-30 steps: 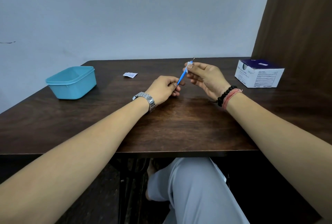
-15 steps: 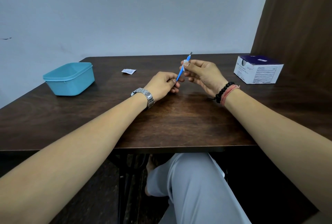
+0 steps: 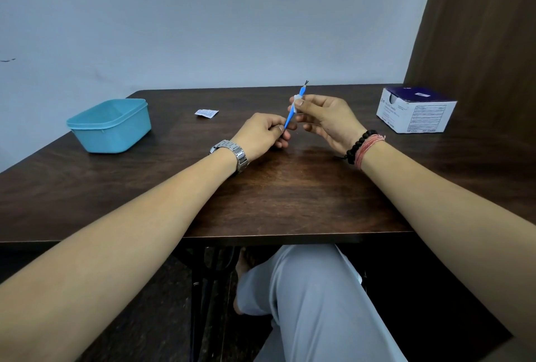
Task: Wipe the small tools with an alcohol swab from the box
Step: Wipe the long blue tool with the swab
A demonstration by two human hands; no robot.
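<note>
A thin blue tool (image 3: 291,115) with a dark forked tip points up and away over the middle of the table. My left hand (image 3: 265,136) pinches its lower end. My right hand (image 3: 324,119) pinches a small white swab (image 3: 296,102) wrapped round the tool's upper shaft, just below the tip. The white and purple swab box (image 3: 415,110) stands at the table's right. A torn swab wrapper (image 3: 206,112) lies flat to the left of my hands.
A light blue plastic tub (image 3: 111,125) sits at the table's left; its inside is not visible. The dark wooden table (image 3: 290,202) meets a pale wall behind and a brown panel on the right. My knee shows below the front edge.
My right hand with the swab has slid a little down the tool's shaft, so more of the tip shows above it. My left hand keeps its hold.
</note>
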